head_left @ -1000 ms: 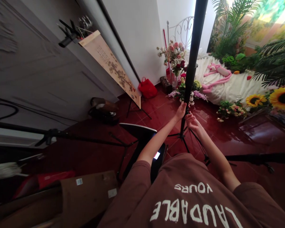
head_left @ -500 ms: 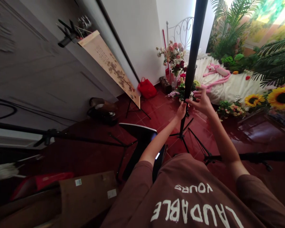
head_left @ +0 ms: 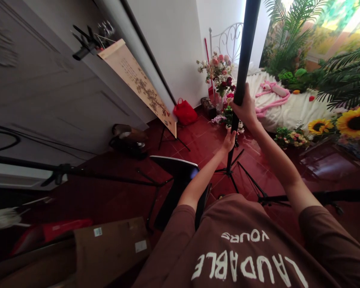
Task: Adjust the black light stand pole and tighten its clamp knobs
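Note:
A thick black pole (head_left: pixel 248 44) of a light stand rises in front of me, leaning a little to the right at the top. Its tripod legs (head_left: pixel 229 171) spread on the floor. My right hand (head_left: pixel 246 107) is wrapped round the pole, with its thumb on the near left side. Lower down, my left hand (head_left: pixel 229 140) is closed on the stand around where the pole narrows; its fingers are partly hidden behind the pole. A small dark knob shows just beside the left hand.
A black chair (head_left: pixel 175 188) stands left of the stand. Beyond are a hanging scroll (head_left: pixel 141 86), a red bag (head_left: pixel 185 112) and a flower bouquet (head_left: pixel 217 70). Right are a white-draped bed (head_left: pixel 300 110) and sunflowers (head_left: pixel 358 122). A cardboard box (head_left: pixel 114 248) sits lower left. Other stands' poles cross both sides.
My right hand was beside the pole with its fingers spread; it has moved up and closed round the pole. My left hand stays at nearly the same spot on the stand.

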Demonstrator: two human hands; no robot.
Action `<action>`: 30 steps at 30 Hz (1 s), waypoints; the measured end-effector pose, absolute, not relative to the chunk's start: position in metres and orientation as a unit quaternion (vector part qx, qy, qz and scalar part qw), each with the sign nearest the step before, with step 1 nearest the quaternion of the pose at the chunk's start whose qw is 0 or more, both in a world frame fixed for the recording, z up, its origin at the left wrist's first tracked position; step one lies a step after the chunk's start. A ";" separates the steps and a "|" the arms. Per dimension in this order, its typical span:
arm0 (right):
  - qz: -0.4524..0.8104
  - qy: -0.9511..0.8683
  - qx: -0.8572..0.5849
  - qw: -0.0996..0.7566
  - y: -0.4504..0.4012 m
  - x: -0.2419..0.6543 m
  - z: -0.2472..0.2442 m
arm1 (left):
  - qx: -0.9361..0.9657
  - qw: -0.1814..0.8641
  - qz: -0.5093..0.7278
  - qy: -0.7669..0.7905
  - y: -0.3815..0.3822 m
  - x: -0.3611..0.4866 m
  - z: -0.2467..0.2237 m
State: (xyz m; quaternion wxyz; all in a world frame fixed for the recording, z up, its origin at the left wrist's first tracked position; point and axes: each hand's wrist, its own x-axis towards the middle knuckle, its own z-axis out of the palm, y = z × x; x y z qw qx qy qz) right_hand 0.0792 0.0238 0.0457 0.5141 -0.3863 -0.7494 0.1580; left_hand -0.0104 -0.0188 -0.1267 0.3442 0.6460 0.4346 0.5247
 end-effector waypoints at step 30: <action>0.512 -0.483 -0.586 0.401 -0.077 0.100 -0.099 | 0.684 0.398 0.451 0.413 -0.017 -0.036 -0.115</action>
